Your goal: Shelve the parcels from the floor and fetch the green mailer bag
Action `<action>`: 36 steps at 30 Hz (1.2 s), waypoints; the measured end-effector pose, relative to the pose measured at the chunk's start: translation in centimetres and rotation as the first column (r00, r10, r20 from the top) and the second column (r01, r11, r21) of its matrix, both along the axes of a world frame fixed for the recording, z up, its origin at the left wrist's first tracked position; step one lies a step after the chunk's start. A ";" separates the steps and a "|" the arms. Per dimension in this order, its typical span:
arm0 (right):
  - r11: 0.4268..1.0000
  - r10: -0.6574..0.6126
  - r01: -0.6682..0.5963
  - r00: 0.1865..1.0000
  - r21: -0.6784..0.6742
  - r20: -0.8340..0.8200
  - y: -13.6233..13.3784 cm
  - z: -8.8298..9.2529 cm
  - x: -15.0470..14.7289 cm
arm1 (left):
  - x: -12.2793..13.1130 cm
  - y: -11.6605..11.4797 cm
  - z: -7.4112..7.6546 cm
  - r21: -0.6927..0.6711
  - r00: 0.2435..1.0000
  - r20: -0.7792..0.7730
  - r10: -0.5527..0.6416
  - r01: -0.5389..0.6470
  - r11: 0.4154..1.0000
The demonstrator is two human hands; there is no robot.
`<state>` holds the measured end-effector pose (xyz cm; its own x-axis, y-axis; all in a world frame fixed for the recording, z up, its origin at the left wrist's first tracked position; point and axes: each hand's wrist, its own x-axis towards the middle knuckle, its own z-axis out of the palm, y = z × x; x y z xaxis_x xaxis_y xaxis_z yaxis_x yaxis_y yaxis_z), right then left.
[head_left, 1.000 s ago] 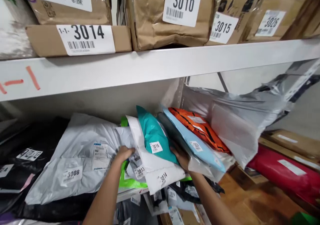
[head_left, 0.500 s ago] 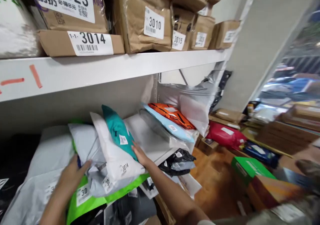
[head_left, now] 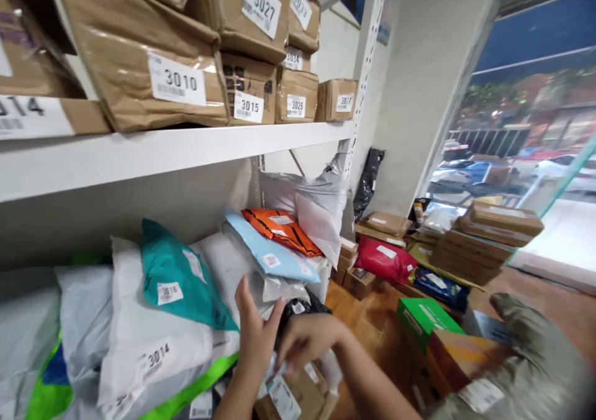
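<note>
My left hand (head_left: 254, 336) is raised in front of the shelf's edge, fingers straight and apart, holding nothing I can see. My right hand (head_left: 305, 339) hangs beside it, fingers curled downward over a labelled parcel (head_left: 282, 395) below; whether it grips it is unclear. Just left lie a white mailer marked 3014 (head_left: 153, 345) and a teal mailer marked 3016 (head_left: 179, 280). Behind the hands sit a light blue mailer (head_left: 267, 255) and an orange one (head_left: 279, 228).
The white shelf board (head_left: 186, 146) above carries brown boxes numbered 3010 (head_left: 153, 75) and 3015 (head_left: 249, 91). On the floor to the right stand a red parcel (head_left: 384, 258), a green box (head_left: 426, 317) and stacked flat cartons (head_left: 488, 233). A camouflage sleeve (head_left: 535, 358) shows at bottom right.
Both hands have left the mailers and come together in front of the shelf's edge. My view has swung right, showing the floor parcels and window.
</note>
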<state>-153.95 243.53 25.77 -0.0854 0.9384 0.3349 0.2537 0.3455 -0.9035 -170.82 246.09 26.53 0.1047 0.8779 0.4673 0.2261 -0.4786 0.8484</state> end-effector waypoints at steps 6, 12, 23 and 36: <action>0.931 -0.351 0.302 0.898 0.206 0.266 9.5 3.8 13.7 | 10.2 1.3 -1.4 -0.218 0.866 0.376 0.329 -0.262 0.940; 0.841 -0.535 0.511 0.735 0.179 0.417 19.1 -2.5 14.6 | 14.1 6.6 0.1 -0.332 0.733 0.482 0.481 -0.355 0.874; 0.920 -0.301 0.368 0.884 0.133 -0.358 19.7 -7.9 0.9 | 2.0 8.2 0.9 -0.079 0.492 0.350 0.797 -0.832 0.549; 0.994 -0.109 0.071 0.662 -0.083 -0.742 17.3 -4.7 -2.4 | 1.0 4.2 2.7 0.644 0.190 -0.076 0.979 -0.740 0.194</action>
<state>-156.40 260.86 21.03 0.2597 0.9429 0.2083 -0.4821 0.3135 -0.8181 -169.77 250.32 29.23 -0.3285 0.2413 0.9132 0.9444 0.0722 0.3207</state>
